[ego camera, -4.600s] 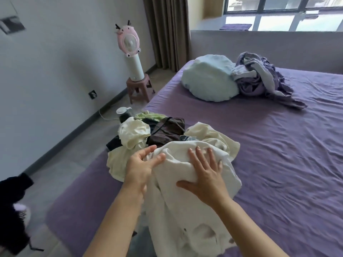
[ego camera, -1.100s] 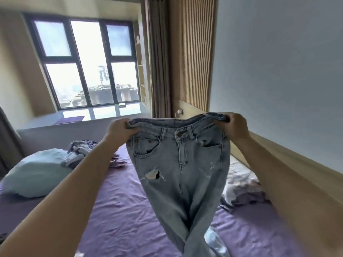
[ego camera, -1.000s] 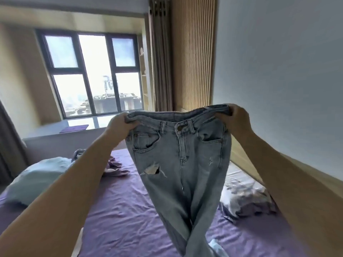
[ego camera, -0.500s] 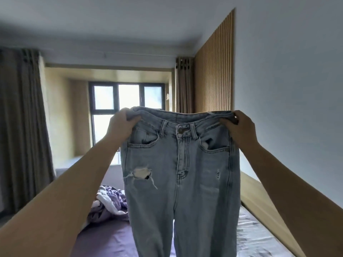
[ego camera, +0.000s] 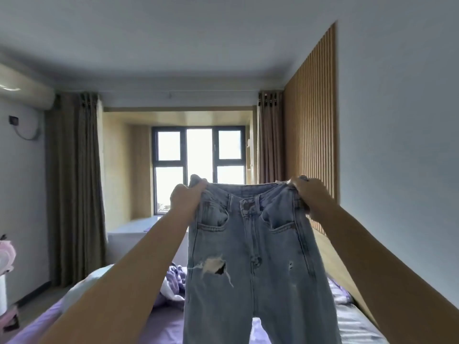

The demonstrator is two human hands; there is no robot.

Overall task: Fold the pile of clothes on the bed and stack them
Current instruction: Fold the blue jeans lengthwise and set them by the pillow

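— Two hands up, both on the same pair of jeans (ego camera: pixel 250 256). See it from the head view?

— Yes. The left hand (ego camera: pixel 186 198) has its fingers curled round the left end of the waistband, bunching the denim there. The right hand (ego camera: pixel 307 194) grips the right end the same way.

— And the jeans themselves?

— Stretched between the two hands at the waist, front facing us, button at the middle. Below the hands the legs hang straight down and run out of the bottom of the picture. A frayed tear shows on the leg under the left hand.

— What lies under them?

— The bed (ego camera: pixel 164 324), with its purple sheet, well below both hands. A pale pillow (ego camera: pixel 82 284) sits down past the left forearm, and a crumpled purple and white cloth (ego camera: pixel 173 281) just beside it, nearer the jeans.

— Beyond the hands?

— A window (ego camera: pixel 198 155) straight behind the waistband, brown curtains (ego camera: pixel 74 184) to either side, a slatted wood panel (ego camera: pixel 310 135) past the right hand.
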